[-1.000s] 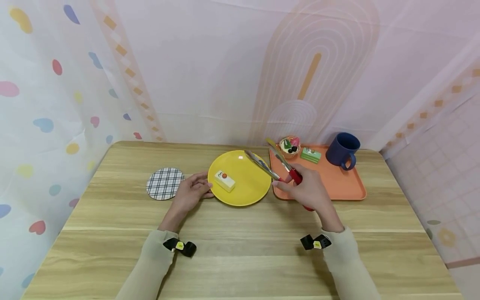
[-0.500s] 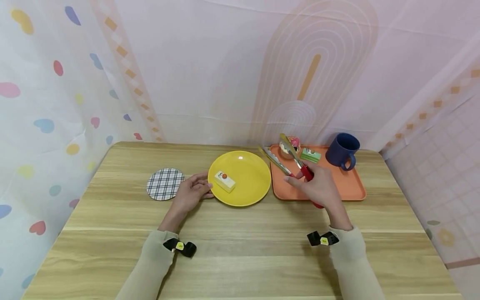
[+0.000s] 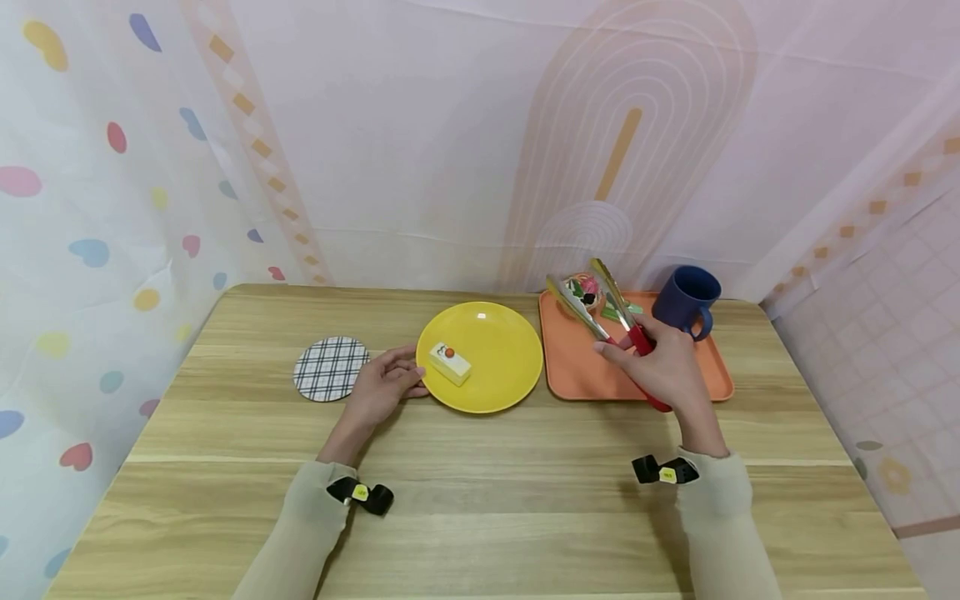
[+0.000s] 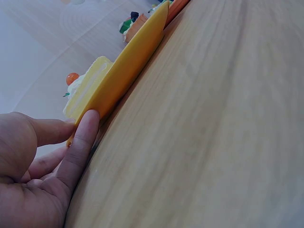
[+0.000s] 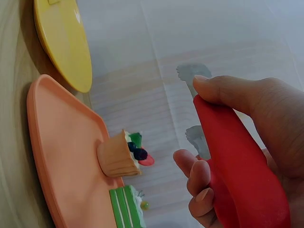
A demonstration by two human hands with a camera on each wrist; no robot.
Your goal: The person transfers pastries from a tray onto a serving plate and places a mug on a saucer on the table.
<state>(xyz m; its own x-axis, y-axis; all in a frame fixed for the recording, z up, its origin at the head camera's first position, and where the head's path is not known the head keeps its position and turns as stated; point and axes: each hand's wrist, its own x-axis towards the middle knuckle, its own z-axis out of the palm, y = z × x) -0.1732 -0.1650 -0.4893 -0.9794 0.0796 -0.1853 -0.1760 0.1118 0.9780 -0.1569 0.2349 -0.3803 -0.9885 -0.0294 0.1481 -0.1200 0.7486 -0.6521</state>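
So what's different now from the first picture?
The right hand moved right, carrying the tongs from near the plate to above the tray. Nothing was newly grabbed or let go. The left hand still holds the plate; the white cake, coaster, cupcake and mug stayed put.

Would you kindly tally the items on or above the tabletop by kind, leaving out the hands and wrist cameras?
Cake slices: 2 (yellow slice, green slice)
Fruit tart: 1
Yellow plate: 1
Orange tray: 1
Blue mug: 1
Red-handled tongs: 1
Checked coaster: 1
Total: 8
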